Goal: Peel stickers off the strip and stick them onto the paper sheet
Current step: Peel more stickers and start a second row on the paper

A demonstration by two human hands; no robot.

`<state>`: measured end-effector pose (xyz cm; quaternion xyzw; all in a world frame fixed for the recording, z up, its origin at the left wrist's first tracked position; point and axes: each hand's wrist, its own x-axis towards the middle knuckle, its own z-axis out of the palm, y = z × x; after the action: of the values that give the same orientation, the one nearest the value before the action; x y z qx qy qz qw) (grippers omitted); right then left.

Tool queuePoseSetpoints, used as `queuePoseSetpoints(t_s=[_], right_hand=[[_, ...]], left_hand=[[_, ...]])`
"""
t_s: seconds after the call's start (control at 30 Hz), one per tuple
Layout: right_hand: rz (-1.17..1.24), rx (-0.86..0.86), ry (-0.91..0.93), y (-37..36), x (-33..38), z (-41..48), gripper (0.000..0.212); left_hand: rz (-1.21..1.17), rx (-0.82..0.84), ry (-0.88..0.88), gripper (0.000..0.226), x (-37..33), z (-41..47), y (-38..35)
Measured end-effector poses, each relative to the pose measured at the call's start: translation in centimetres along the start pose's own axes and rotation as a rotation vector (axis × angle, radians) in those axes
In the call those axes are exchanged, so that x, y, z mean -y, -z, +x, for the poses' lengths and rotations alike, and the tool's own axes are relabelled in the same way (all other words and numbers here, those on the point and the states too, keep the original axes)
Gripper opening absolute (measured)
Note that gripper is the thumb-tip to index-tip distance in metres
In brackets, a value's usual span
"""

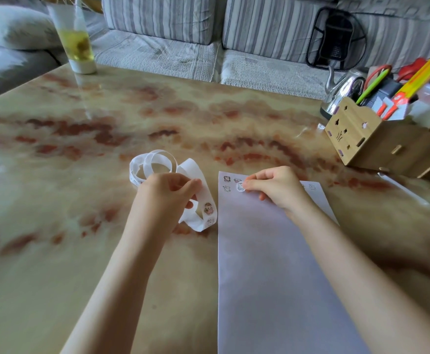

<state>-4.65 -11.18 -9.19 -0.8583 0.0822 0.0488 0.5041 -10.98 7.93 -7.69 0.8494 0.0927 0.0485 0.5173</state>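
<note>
The paper sheet (272,264) runs off the bottom edge; its far-edge stickers (227,179) are too small to make out.

A long white backing strip (194,172) curls in loose loops on the worktop (81,200) just left of the paper sheet (272,264), a bear-like sticker (208,208) on its near bend, while the pale sheet lies flat with small cartoon stickers (227,179) at its far-left corner (a round white sticker (240,186) just beside them).

The left hand (168,192) pinched the sticker strip (192,167), its coils looping beyond the grip. The right hand (275,187) pinched a round sticker (240,187) onto the paper sheet (272,264), other stickers (227,179) just left of that pinch.
</note>
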Motion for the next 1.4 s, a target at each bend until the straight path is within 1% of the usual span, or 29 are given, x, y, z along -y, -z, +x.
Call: queuePoseSetpoints(t_s=[0.2, 0.47, 0.63, 1.4], right_hand=[[-0.002, -0.001, -0.002, -0.4, 0.0, -0.1, 0.013], [-0.019, -0.003, 0.015, -0.5, -0.2, 0.1, 0.006], [-0.050, -0.043, 0.019, -0.9, -0.6, 0.4, 0.002], [-0.128, -0.071, 0.066, -1.4, -1.8, 1.5, 0.006]], left_hand=[[-0.004, -0.008, 0.012, 0.021, -0.2, -0.2, 0.0], [-0.001, -0.007, 0.012, 0.021, -0.3, -0.3, 0.0], [0.004, -0.007, 0.008, 0.021, -0.4, -0.3, 0.0], [0.021, -0.015, 0.000, 0.021, -0.5, -0.5, 0.0]])
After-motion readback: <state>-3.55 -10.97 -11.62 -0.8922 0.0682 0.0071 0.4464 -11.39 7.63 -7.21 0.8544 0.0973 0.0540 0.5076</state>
